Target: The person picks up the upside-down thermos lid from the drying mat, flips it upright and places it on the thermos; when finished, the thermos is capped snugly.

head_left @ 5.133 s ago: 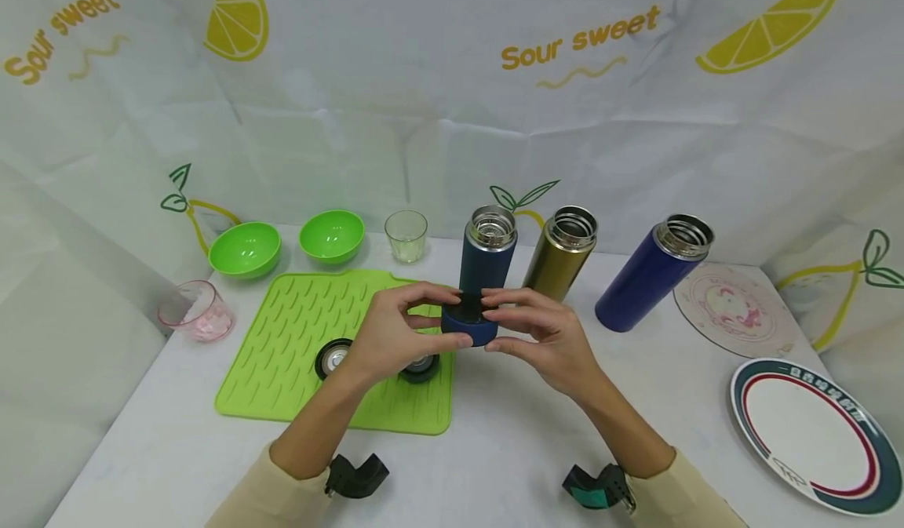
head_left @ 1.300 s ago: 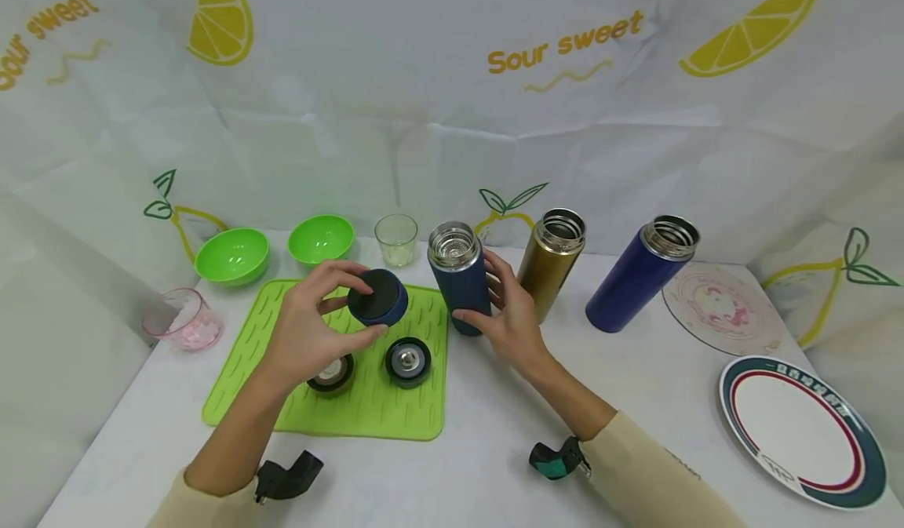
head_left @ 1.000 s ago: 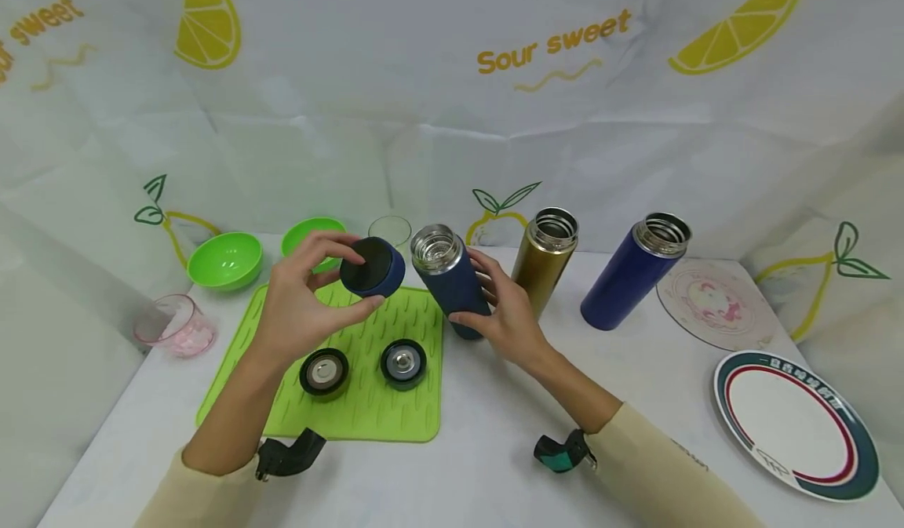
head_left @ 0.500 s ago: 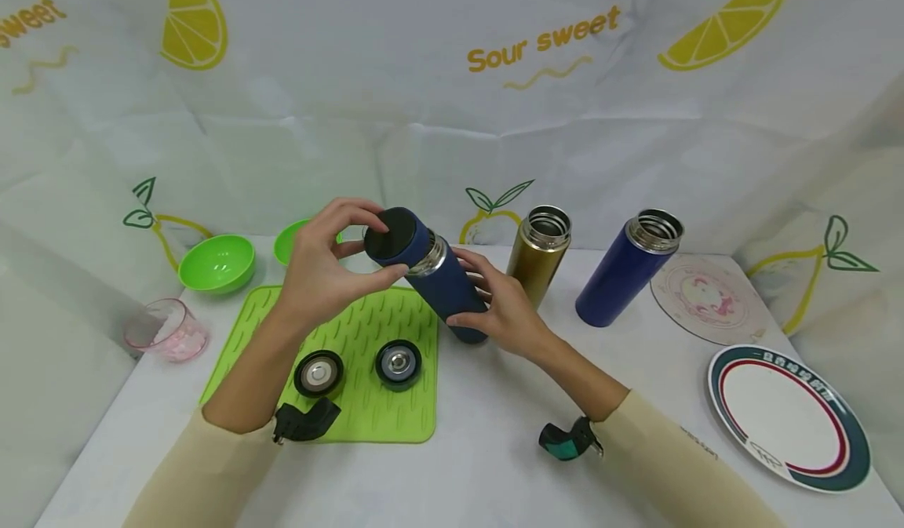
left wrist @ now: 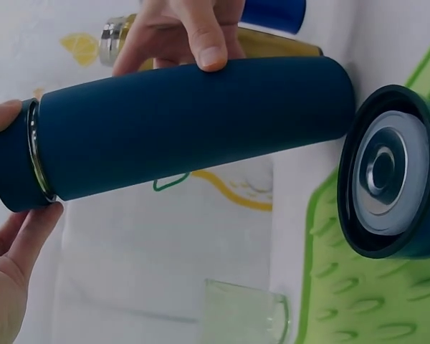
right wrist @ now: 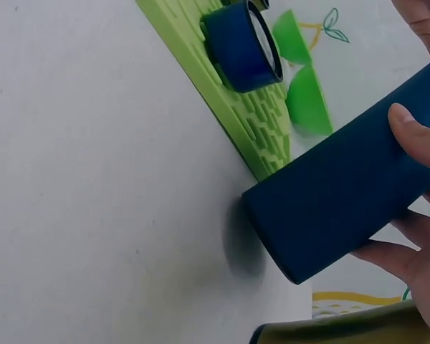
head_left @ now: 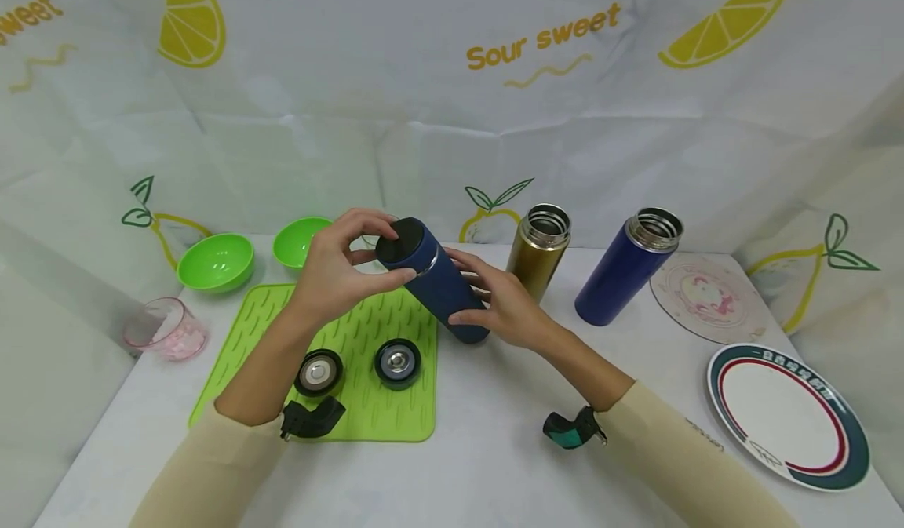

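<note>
A dark blue thermos bottle (head_left: 446, 293) leans toward the left, its base low near the table by the green mat. My right hand (head_left: 504, 300) grips its body, thumb on the near side and fingers behind. On its mouth sits a blue lid with a black top (head_left: 401, 239); a thin silver ring shows between lid and body in the left wrist view. My left hand (head_left: 346, 265) pinches this lid between thumb and fingers. Two more lids lie upside down on the mat: one with a brownish inside (head_left: 318, 372) and one with a grey inside (head_left: 398, 363).
A gold bottle (head_left: 538, 257) and a bright blue bottle (head_left: 625, 273) stand lidless to the right. Around them are a pink round mat (head_left: 706, 296) and a rimmed plate (head_left: 784, 418). Left are the green mat (head_left: 254, 340), two green bowls (head_left: 215, 264) and a pink glass (head_left: 169, 330).
Earlier both hands held the lid apart from the bottle. My right hand then took the bottle and tilted it left, and my left hand brought the lid onto its mouth; the gap closed.
</note>
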Tool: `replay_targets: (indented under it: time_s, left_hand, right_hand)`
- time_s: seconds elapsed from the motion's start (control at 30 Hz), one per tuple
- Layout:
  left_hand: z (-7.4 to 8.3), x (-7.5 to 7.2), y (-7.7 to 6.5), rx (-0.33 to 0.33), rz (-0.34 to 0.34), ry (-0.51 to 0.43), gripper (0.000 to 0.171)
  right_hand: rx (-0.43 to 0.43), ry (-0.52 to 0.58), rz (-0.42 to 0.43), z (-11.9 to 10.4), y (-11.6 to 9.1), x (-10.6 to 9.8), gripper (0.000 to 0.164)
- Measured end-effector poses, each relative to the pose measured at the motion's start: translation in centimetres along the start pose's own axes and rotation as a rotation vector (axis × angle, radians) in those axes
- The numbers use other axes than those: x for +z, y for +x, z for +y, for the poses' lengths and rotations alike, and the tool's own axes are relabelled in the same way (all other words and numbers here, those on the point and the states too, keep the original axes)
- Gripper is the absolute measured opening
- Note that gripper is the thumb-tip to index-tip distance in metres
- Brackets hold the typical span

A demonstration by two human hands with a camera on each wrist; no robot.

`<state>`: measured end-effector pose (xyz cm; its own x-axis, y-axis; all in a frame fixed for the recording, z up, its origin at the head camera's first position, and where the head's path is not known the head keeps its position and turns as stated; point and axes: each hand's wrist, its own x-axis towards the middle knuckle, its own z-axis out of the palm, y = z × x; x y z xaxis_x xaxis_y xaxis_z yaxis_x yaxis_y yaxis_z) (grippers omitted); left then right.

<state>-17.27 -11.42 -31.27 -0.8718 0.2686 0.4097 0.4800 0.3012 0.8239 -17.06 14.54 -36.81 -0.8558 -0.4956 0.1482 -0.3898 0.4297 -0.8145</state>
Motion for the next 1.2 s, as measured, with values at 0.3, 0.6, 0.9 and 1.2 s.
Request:
replay_targets:
  time_s: [0.3,0.6,0.9,1.2]
  left_hand:
    - [0.0,-0.6,0.0,-0.031,-0.056,-0.026,0.04]
    - [0.3,-1.6,0.4,-0.054,-0.194,-0.088,0.039]
    - [2.2,-1.8,1.2,-0.062,-0.229,0.139,0.052]
    - [3.4,-1.5,2.2,-0.079,-0.226,0.431,0.062]
  right_hand:
    - [-0.002,-0.031,-0.029,-0.4,0.1,-0.4,0.094]
    - [0.028,-0.085,-0.017,-0.5,-0.3,-0.3,0.096]
    - [0.026,-0.103,-0.007,-0.2,-0.5,-0.2,0.094]
    - [0.02,-0.11,-0.016,-0.3,-0.5,-0.1,0.092]
